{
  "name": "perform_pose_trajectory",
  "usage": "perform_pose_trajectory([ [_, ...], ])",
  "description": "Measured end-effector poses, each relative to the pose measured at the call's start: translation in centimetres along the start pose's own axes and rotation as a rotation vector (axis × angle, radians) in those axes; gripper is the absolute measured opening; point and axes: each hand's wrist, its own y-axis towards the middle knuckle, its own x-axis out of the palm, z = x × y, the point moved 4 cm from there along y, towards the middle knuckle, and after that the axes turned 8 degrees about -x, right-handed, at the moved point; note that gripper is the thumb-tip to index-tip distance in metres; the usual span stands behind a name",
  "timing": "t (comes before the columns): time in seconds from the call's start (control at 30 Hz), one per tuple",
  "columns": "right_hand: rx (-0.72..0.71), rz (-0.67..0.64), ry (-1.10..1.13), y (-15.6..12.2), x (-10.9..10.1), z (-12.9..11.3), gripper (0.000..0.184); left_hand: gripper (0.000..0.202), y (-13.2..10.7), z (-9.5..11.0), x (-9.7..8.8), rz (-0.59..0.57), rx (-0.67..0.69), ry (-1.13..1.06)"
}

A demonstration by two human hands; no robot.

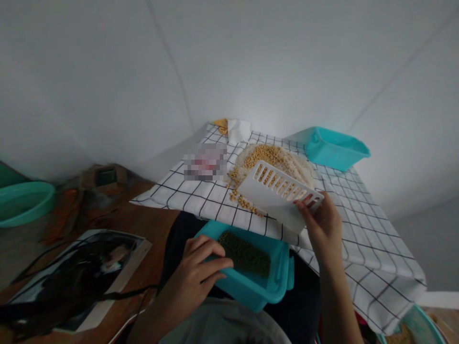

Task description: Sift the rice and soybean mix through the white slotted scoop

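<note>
My right hand point(321, 220) grips one end of a white slotted plastic panel point(265, 193), fingers through or beside its end slot. The panel is tilted over a pile of yellow soybeans point(265, 154) at the table's near side; some beans show through its slots. My left hand point(206, 263) is curled over the left rim of a teal plastic bin point(247, 291), which rests on my lap below the table edge. Small dark green beans point(245, 253) cover part of the bin's floor.
A white checked cloth point(362, 215) covers the table against a wall. On it stand another teal bin point(333, 150), a white cloth point(238, 131) and a blurred-out packet point(206, 162). A green basin point(25, 203) and a large picture sheet point(82, 277) lie left.
</note>
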Motion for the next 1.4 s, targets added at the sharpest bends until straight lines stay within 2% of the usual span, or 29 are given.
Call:
perform_pose_trajectory([
  [0.43,-0.025,-0.105,0.067,-0.4,1.2,-1.5,0.013,0.024,0.3,-0.6,-0.5,0.029,-0.012,0.094],
  [0.67,-0.038,-0.022,0.045,-0.3,0.8,-0.9,0.016,0.024,0.3,-0.6,-0.6,0.020,0.008,0.114],
  [0.9,-0.030,-0.048,0.046,-0.5,0.8,-0.8,0.014,0.023,0.2,-0.6,-0.6,0.033,0.003,0.087],
  [1.07,-0.032,-0.001,-0.005,-0.6,0.4,-0.8,0.016,0.024,0.2,-0.8,-0.5,0.026,-0.025,0.089],
  [1.4,-0.031,-0.060,0.033,-1.0,0.7,-0.8,0.015,0.024,0.3,-0.6,-0.6,0.021,-0.011,0.118],
])
